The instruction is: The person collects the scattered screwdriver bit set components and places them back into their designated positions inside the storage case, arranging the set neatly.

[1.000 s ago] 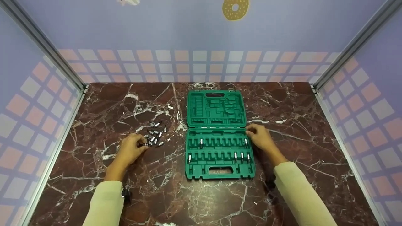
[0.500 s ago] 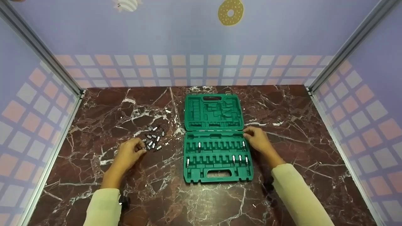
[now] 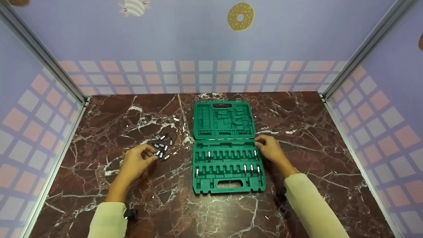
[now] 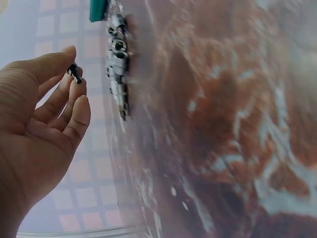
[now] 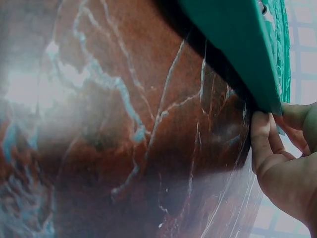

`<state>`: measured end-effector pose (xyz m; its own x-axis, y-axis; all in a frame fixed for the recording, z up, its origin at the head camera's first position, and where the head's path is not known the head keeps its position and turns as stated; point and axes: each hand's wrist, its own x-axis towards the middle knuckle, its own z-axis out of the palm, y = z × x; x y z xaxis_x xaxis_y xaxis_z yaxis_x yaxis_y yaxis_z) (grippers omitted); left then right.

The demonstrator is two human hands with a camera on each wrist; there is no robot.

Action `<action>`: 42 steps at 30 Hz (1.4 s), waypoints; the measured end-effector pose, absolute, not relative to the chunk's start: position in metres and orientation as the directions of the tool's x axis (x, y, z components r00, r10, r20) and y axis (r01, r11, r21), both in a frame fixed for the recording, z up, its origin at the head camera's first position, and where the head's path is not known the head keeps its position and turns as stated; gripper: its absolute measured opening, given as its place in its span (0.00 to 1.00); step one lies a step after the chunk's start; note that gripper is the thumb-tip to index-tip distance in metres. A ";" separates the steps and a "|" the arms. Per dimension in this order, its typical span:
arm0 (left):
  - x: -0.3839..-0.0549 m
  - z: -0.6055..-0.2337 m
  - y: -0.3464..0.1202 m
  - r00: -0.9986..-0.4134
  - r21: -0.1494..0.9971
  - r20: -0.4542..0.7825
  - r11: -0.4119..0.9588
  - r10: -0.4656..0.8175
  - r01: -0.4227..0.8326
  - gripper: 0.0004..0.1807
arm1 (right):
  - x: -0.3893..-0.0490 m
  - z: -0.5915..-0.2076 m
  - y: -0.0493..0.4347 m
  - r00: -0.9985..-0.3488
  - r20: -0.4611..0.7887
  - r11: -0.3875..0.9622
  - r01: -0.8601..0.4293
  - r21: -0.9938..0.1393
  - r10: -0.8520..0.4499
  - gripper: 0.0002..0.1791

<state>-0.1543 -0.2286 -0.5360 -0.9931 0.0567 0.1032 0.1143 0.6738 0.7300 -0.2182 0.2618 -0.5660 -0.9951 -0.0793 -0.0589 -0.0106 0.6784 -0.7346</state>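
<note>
My left hand (image 3: 138, 162) is beside a small pile of bit sockets (image 3: 160, 147) on the table's left half. In the left wrist view, thumb and fingers pinch one bit socket (image 4: 75, 73), its dark stepped tip poking out. A green tool case (image 3: 228, 191) lies unfolded at the centre, lid (image 3: 224, 119) towards the back wall. Several bit sockets stand in its slots, among them one (image 3: 209, 156) in the back row and one (image 3: 197, 172) at front left. My right hand (image 3: 271, 149) grips the case's right edge near the hinge; the right wrist view shows fingers at the green corner (image 5: 270, 101).
The tabletop (image 3: 211, 218) is dark red marble with white veins. Patterned walls enclose it at the back (image 3: 185, 36) and both sides. A dark wrist device (image 3: 130, 214) sits at the left sleeve (image 3: 108, 219).
The head view has tilted slightly, so the scene sits lower. My left hand stays by the pile, its fingers a little more spread. My right hand keeps its hold on the case.
</note>
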 end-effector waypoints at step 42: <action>-0.179 -0.510 -0.097 -0.937 0.876 0.013 0.448 0.349 0.179 0.09 | -0.219 -0.565 0.262 -0.995 -0.055 0.705 -0.020 -0.709 -0.083 0.11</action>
